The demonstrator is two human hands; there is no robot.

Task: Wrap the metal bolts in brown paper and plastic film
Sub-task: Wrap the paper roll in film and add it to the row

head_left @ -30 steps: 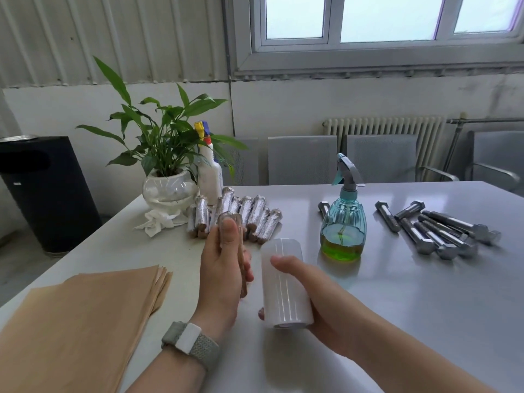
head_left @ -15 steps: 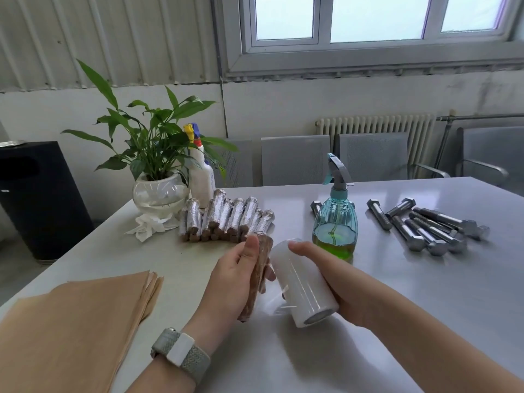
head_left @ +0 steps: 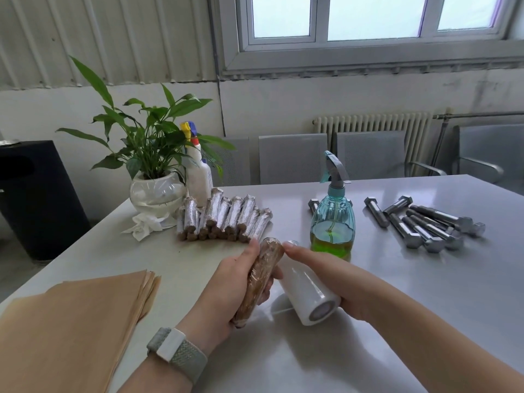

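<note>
My left hand (head_left: 224, 290) grips a bolt wrapped in brown paper (head_left: 259, 280), glossy with film, slanting up and away from me. My right hand (head_left: 334, 282) holds the white roll of plastic film (head_left: 307, 296) just right of it, open core end toward me; a thin strip of film runs between roll and bolt. A stack of brown paper sheets (head_left: 73, 321) lies at the near left. Several wrapped bolts (head_left: 224, 218) sit in a row behind my hands. Several bare metal bolts (head_left: 425, 222) lie at the right.
A teal spray bottle with green liquid (head_left: 333, 217) stands just beyond my right hand. A potted plant (head_left: 154, 171), a white bottle (head_left: 200, 174) and a crumpled tissue (head_left: 144, 224) are at the back left. Grey chairs (head_left: 368, 154) line the table's far edge.
The wrapped bolt has tipped from upright to a slant in my left hand. The film roll has tilted over from standing, its core end now facing me, closer beside the bolt.
</note>
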